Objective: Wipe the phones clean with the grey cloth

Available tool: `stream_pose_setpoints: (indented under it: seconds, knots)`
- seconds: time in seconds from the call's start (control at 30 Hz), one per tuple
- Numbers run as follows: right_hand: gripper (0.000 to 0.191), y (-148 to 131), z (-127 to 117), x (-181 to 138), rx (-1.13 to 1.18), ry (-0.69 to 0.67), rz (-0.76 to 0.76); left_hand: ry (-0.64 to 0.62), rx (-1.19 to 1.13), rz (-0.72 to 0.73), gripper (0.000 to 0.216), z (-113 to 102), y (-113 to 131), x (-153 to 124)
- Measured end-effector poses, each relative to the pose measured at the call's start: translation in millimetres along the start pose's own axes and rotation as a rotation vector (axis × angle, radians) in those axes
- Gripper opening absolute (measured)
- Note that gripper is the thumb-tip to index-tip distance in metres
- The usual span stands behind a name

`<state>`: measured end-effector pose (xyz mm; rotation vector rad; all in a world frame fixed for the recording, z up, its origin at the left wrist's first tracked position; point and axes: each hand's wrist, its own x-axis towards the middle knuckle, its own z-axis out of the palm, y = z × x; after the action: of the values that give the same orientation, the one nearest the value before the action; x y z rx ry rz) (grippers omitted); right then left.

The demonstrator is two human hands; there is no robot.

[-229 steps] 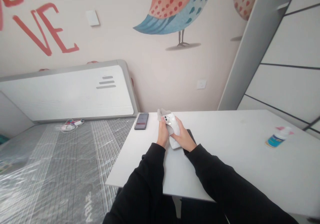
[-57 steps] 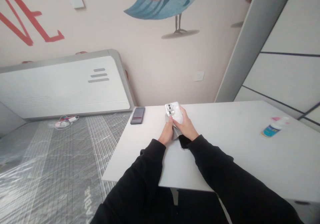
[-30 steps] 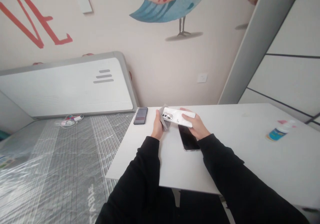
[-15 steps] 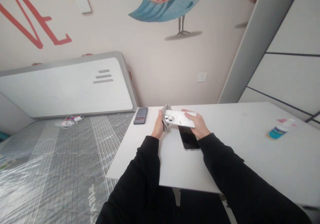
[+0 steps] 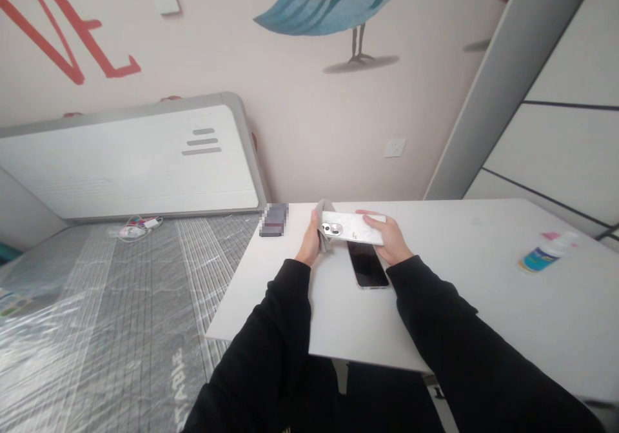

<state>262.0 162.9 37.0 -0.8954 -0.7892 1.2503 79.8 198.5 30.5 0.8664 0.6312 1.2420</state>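
Observation:
A white phone [image 5: 355, 228] is held sideways above the table, its back and round camera bump facing me. My right hand [image 5: 391, 239] grips its right end, thumb on the back. At the other end, my left hand [image 5: 309, 241] is closed on a grey cloth [image 5: 324, 238], which wraps around the camera end of the phone. Below them, a phone with a dark screen [image 5: 367, 266] lies face up on the white table [image 5: 358, 333].
A blurred-out dark item [image 5: 273, 220] lies at the table's far left corner. To the right is a spray bottle [image 5: 544, 253] with a blue label, lying beside something pink. A plastic-wrapped mattress [image 5: 130, 317] adjoins the table's left side.
Both hands and the white phone keep nearly the same pose, with the cloth still at the camera end. The whole view has shifted slightly.

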Motion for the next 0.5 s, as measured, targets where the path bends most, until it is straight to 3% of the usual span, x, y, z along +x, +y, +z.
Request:
stream_pose_setpoints:
  seconds: [0.2, 0.37, 0.5]
  knots:
    - [0.033, -3.3, -0.1, -0.9, -0.036, -0.073, 0.063, -0.04, -0.029, -0.027, 0.059, 2.0, 2.0, -0.9]
    - [0.026, -1.2, -2.1, 1.6, 0.008, 0.014, 0.006, 0.013, -0.008, -0.029, 0.053, 4.1, -0.4, -1.7]
    - [0.027, -0.6, -3.5, 1.5, -0.007, -0.021, 0.052, 0.012, -0.003, -0.034, 0.054, 4.1, -2.1, -1.8]
